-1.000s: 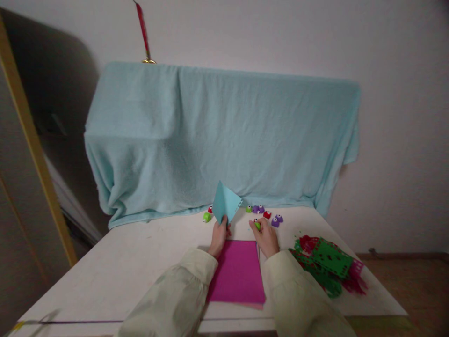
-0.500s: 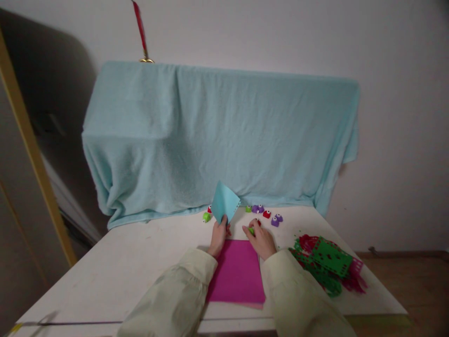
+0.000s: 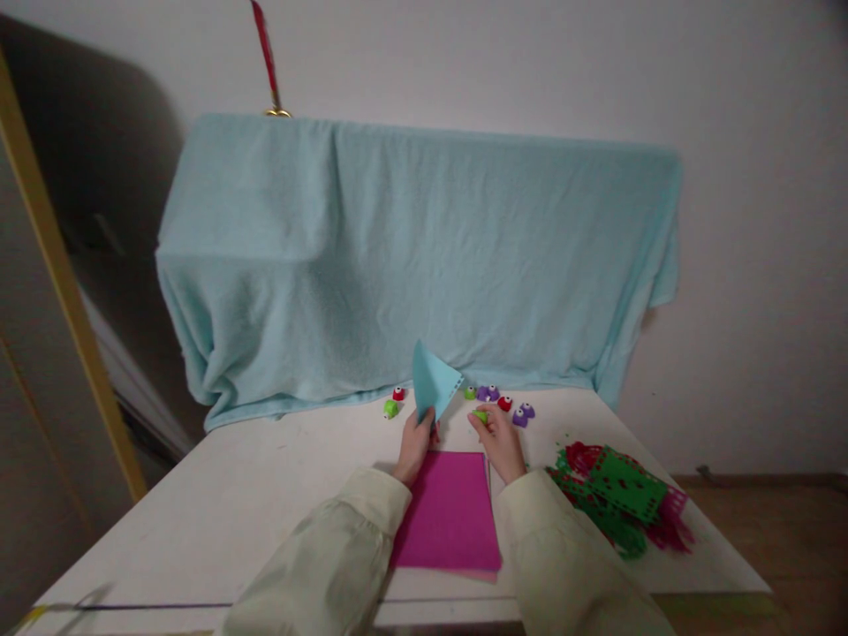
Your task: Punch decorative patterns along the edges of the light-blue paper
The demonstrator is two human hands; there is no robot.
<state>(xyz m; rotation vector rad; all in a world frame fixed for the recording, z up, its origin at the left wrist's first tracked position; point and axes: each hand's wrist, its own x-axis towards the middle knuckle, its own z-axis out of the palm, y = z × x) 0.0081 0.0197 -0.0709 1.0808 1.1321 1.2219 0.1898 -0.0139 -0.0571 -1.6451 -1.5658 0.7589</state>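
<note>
White table (image 3: pixel 218 503), items left to right. Small green plastic punch (image 3: pixel 390 408), lying at 10 o'clock of the left hand. Left hand (image 3: pixel 414 444): fingers pinching the lower corner of a folded light-blue paper sheet (image 3: pixel 433 383), held upright. Magenta paper stack (image 3: pixel 450 512), flat at 6 o'clock of both hands. Right hand (image 3: pixel 500 442): fingertips closed around a second small green punch (image 3: pixel 480 416). Red and purple punches (image 3: pixel 513 409) at 1 o'clock. Pile of perforated green and red paper (image 3: pixel 619 499) at 4 o'clock.

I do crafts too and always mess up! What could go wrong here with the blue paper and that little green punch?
The folded light-blue paper sheet is pinched only at its bottom corner by the left hand, so it might flop or crease. The small green plastic punch in the right hand might slip from the fingertips. A sleeve could nudge the pile of green and red punched paper near the white table edge.
</note>
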